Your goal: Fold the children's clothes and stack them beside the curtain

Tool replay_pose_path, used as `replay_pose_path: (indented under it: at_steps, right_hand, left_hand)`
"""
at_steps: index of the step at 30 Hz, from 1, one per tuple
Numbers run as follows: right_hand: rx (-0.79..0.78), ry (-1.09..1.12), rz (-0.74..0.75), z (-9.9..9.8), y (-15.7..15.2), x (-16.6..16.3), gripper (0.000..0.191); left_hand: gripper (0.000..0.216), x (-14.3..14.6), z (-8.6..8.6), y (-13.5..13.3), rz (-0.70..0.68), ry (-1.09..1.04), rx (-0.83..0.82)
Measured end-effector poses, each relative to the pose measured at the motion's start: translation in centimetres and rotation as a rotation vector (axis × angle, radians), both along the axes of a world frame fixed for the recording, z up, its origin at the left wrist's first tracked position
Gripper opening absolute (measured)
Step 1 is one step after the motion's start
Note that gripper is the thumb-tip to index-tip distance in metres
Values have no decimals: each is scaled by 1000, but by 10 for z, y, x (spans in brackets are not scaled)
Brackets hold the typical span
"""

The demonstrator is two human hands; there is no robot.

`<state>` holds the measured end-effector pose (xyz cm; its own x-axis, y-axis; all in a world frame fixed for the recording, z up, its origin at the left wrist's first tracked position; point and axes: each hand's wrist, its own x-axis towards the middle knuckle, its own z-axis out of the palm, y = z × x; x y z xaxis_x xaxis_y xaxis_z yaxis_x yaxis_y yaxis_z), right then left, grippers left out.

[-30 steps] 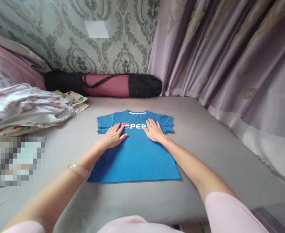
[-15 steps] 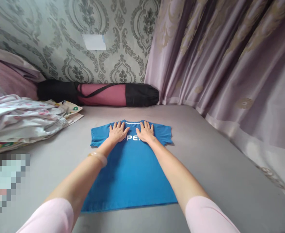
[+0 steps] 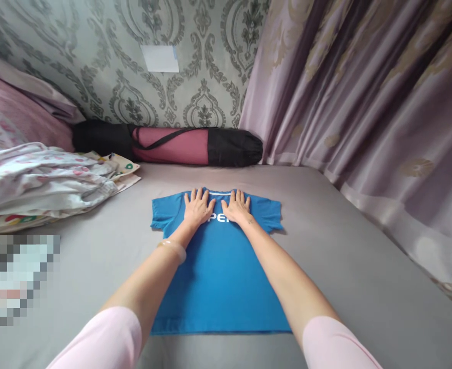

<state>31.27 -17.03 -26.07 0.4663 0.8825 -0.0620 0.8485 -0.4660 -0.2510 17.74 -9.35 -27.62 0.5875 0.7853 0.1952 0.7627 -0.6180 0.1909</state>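
A blue T-shirt [image 3: 218,271] with white lettering lies spread flat, front up, on the grey bed sheet [image 3: 349,266]. My left hand [image 3: 198,207] rests flat and open on the shirt's chest just below the collar, fingers stretched out. Beside it my right hand [image 3: 237,207] lies flat and open too, over the lettering. Neither hand holds anything. A pale bangle [image 3: 172,247] sits on my left wrist. Both arms wear light pink sleeves.
A rolled pink mat in a black bag [image 3: 172,144] lies along the patterned wall at the back. Crumpled floral bedding [image 3: 37,179] is piled at the left. Mauve curtains [image 3: 364,102] hang along the right side of the bed.
Both hands slid up the shirt from the chest to just below the collar, staying flat. Since half a second ago they have hardly moved; only the view shifted slightly.
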Motion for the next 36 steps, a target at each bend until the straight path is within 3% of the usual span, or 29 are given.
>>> replay_pose_path:
  at_steps: [5,9,16,21,24,28,31,36]
  right_hand:
    - [33,-34,158,-8,4,-5,65]
    - [55,-18,169,-13,8,-6,65]
    - [100,273,197,11,-7,20,61]
    - [143,95,58,17,-56,59,60]
    - [95,138,-54,17,-88,80,59]
    - [307,164,-242,20,-136,94,50]
    - [282,285,-281,20,-184,88,36]
    - [152,373,-160,22,-258,43,31]
  left_hand:
    - [59,3,-7,4,-120,59,-28]
    - [59,3,-7,7,-123,74,-46]
    - [59,0,-2,6,-133,52,-56]
    - [60,0,-5,7,-147,85,-35]
    - [60,0,-7,9,-147,83,-31]
    - [60,0,-8,10,-152,82,-33]
    - [58,0,-9,8,-164,64,13]
    - [50,2,-5,2,-230,40,205]
